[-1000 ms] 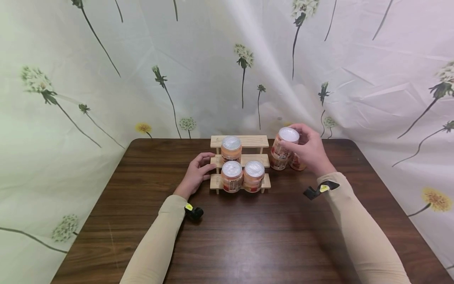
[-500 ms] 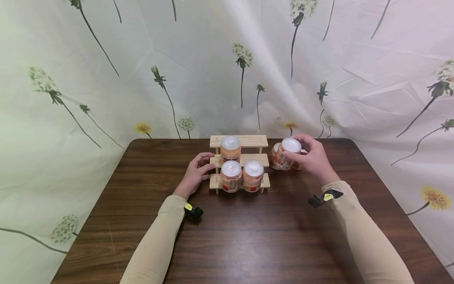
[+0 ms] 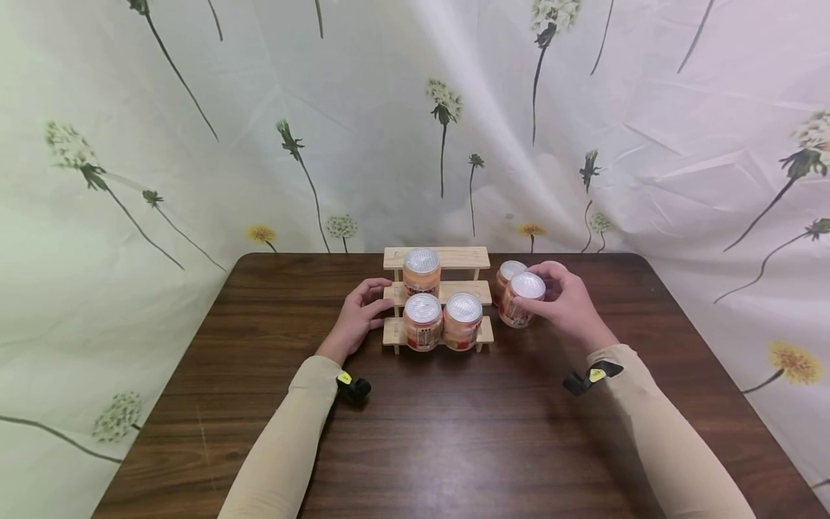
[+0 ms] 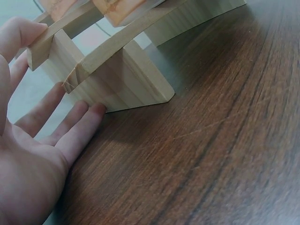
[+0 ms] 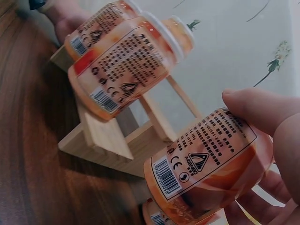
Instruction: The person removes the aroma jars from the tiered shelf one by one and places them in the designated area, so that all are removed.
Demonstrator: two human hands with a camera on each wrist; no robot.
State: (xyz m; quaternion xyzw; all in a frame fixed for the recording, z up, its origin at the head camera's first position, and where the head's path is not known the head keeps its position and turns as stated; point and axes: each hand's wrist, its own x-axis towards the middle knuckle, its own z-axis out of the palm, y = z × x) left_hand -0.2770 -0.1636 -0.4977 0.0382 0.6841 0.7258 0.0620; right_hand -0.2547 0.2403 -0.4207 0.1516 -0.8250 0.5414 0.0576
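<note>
My right hand (image 3: 569, 306) grips a jar (image 3: 521, 310) with a pale ridged lid and an orange, fruit-printed label. In the right wrist view that jar (image 5: 206, 168) tilts, thumb on one side and fingers on the other. Just behind it stands another jar (image 3: 508, 277), and a further lid shows partly behind the hand. A three-step wooden rack (image 3: 467, 257) carries two jars on its lowest step, a left one (image 3: 424, 333) and a right one (image 3: 462, 333), plus one jar (image 3: 421, 281) on the middle step. My left hand (image 3: 355, 317) touches the rack's left end with extended fingers (image 4: 77, 133).
The dark wood-grain table (image 3: 415, 432) runs back to a hanging cloth (image 3: 363, 130) printed with dandelions. Black straps are on both wrists, the left strap (image 3: 353, 389) close over the tabletop. The rack's top step bears no jar.
The jar in my right hand has come down and toward me, from over the other jars to in front of them. My left hand and the rack have stayed in place.
</note>
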